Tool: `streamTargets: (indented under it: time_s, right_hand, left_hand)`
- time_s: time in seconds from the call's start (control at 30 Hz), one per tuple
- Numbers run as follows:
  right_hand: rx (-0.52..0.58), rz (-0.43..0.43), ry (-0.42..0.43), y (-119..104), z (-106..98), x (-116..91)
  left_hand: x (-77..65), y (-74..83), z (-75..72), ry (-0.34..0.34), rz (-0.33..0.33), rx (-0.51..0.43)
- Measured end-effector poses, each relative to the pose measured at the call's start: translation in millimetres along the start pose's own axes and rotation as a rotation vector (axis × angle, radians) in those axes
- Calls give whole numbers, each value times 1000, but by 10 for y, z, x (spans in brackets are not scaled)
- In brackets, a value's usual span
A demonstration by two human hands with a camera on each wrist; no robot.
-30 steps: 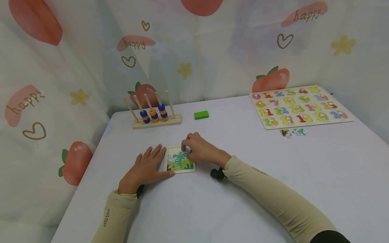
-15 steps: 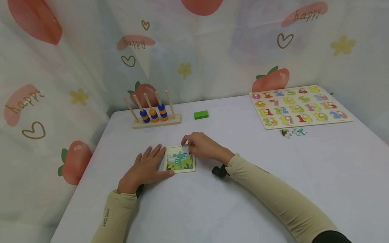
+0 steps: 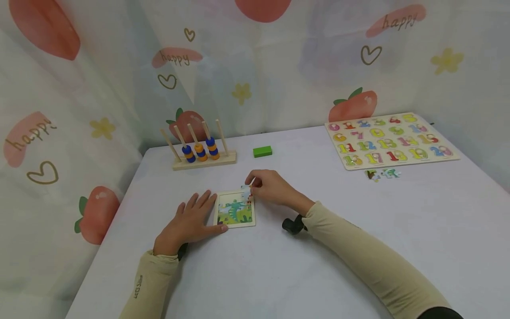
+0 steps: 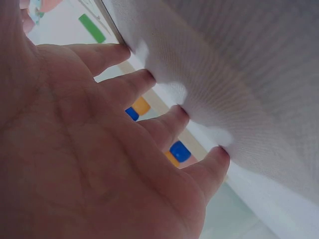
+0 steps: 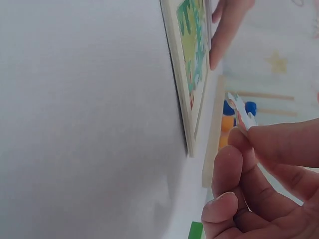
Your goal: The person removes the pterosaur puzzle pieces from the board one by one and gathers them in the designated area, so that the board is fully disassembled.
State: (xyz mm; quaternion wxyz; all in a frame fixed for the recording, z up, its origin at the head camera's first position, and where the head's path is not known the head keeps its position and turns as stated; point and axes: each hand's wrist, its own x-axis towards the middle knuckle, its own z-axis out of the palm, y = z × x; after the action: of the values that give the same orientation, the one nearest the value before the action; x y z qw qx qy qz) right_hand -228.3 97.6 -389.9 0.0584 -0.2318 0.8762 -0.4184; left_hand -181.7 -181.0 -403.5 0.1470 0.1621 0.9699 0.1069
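Note:
A small dinosaur jigsaw in a pale wooden tray point(image 3: 242, 225) lies on the white table. My left hand point(image 3: 191, 223) rests spread beside it, fingers straight, the thumb at the tray's lower left edge and the index fingertip by its upper left corner. In the left wrist view the fingertips touch the white cloth. Over the tray's upper right corner, my right hand point(image 3: 272, 188) pinches a light blue jigsaw piece point(image 5: 240, 109) between thumb and index finger. The right wrist view shows this piece raised above the tray. Pale bare backing shows along the jigsaw's top.
Two loose jigsaw pieces point(image 3: 390, 173) lie at the right, just before a wooden number board point(image 3: 358, 167). Toward the back stand a bead-stacking rack point(image 3: 205, 165) with blue and orange beads and a green block point(image 3: 262, 152). A printed curtain hangs behind the table.
My right hand has drawn back up and to the right with the jigsaw piece, uncovering more of the tray's right side. My left hand stays in place.

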Motion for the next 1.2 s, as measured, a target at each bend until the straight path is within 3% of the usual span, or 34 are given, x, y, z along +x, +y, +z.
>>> streamTargets:
  time_s: [0.5, 1.2]
  right_hand:
    - [56, 52, 91, 151, -363, -296]
    - [46, 152, 185, 461, -858, -623]
  left_hand:
    - [4, 6, 17, 0, -9, -11]
    - [21, -7, 21, -7, -2, -3]
